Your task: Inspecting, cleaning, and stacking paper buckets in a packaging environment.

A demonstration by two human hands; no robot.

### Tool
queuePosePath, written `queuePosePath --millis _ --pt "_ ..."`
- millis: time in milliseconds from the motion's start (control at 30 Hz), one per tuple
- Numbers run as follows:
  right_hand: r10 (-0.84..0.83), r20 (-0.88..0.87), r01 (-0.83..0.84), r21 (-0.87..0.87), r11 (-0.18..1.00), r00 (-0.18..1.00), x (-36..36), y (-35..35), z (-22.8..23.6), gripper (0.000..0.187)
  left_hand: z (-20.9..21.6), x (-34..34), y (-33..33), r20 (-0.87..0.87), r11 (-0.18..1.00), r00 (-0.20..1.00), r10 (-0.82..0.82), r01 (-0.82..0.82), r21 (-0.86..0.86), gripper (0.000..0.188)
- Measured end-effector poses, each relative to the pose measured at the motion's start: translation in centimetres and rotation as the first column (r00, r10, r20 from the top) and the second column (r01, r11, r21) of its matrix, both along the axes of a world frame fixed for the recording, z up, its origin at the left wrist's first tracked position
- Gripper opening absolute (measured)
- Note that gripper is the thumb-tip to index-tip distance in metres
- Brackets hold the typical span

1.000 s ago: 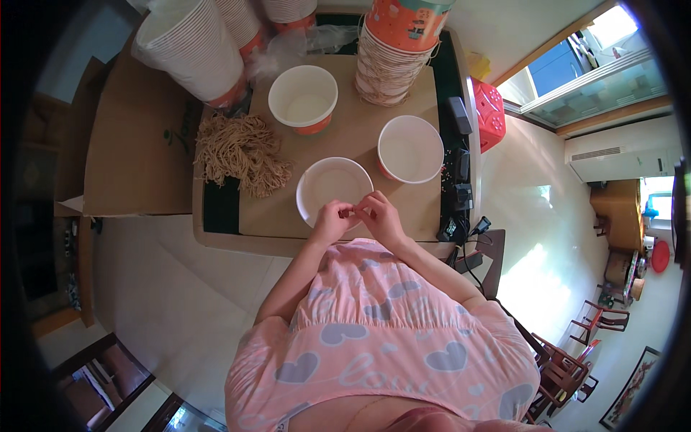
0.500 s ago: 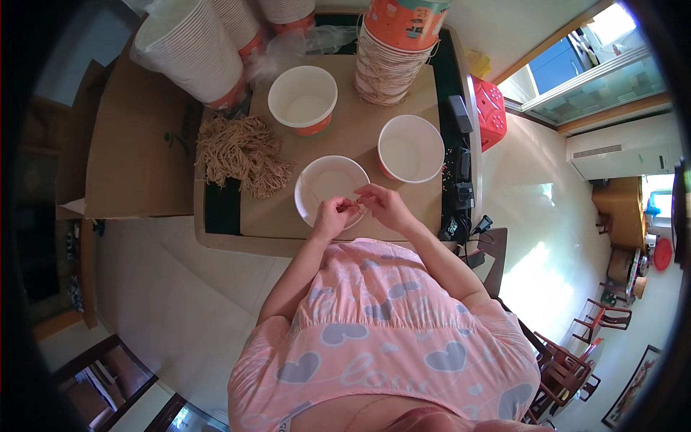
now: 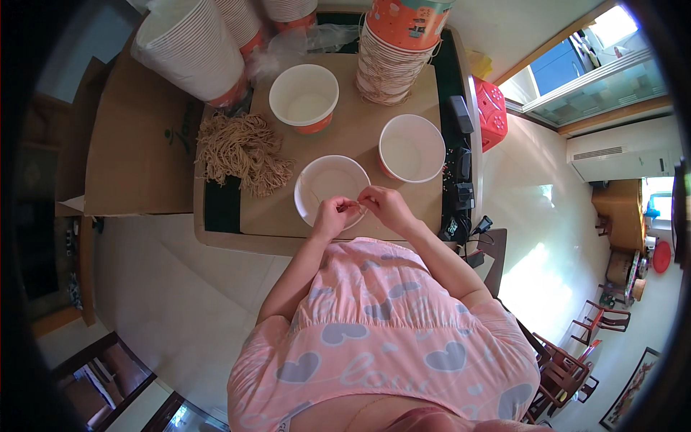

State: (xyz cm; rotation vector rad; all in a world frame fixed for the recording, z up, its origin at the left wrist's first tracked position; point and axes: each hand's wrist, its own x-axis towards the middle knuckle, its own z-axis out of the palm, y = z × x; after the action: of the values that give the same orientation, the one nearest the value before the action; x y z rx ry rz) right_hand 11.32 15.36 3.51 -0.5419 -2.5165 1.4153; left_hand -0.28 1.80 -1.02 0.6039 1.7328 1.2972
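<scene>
A white paper bucket (image 3: 332, 173) stands near the front edge of the table, its open top facing me. Over its near right rim my left hand (image 3: 333, 218) and my right hand (image 3: 389, 207) meet, fingertips pinched together. Between them they hold a thin tan string, mostly hidden by the fingers; a faint strand runs inside the bucket's left side. Left of the bucket lies a tangled bundle of tan strings (image 3: 241, 155). Two more paper buckets stand behind, one at the back left (image 3: 304, 95) and one to the right (image 3: 411, 149).
A tall stack of orange-and-white buckets with strings around it (image 3: 392, 65) stands at the back. Wrapped bucket stacks (image 3: 191, 54) lean at the back left beside a cardboard box (image 3: 140, 144). Black adapters and plugs (image 3: 461, 194) line the table's right edge, near a red stool (image 3: 489, 111).
My right hand's fingers have closed in and come down slightly against the left fingertips. Both hands stay at the bucket's near rim; the buckets have not moved.
</scene>
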Motion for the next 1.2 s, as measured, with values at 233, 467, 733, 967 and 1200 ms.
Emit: queuePosePath --millis 233,467,733,967,1200 --pt "0.102 0.004 -0.102 0.046 0.994 0.995 -0.2 0.7 0.4 0.01 0.0 -0.2 0.0 0.024 1.0 1.0 0.004 -0.005 0.011 0.008" --pt "0.084 0.026 -0.084 0.007 0.996 0.996 -0.4 0.6 0.9 0.01 0.3 -0.3 -0.1 -0.012 1.0 1.0 0.005 -0.004 0.03 0.009" --pt "0.091 0.064 -0.096 0.079 0.992 0.994 -0.3 1.1 0.3 0.01 1.5 0.6 -0.3 -0.561 0.998 0.826 -0.054 0.068 0.003 0.01" --pt "0.091 0.138 -0.105 0.096 0.99 0.986 -0.2 0.5 0.6 0.01 1.5 0.2 -0.3 -0.431 0.998 0.902 0.009 0.017 0.057 0.009" --pt "0.108 0.177 -0.136 0.15 0.979 0.978 -0.3 0.2 0.2 0.009 1.7 -0.5 -0.8 -0.186 0.992 0.982 -0.036 0.058 0.113 0.008"
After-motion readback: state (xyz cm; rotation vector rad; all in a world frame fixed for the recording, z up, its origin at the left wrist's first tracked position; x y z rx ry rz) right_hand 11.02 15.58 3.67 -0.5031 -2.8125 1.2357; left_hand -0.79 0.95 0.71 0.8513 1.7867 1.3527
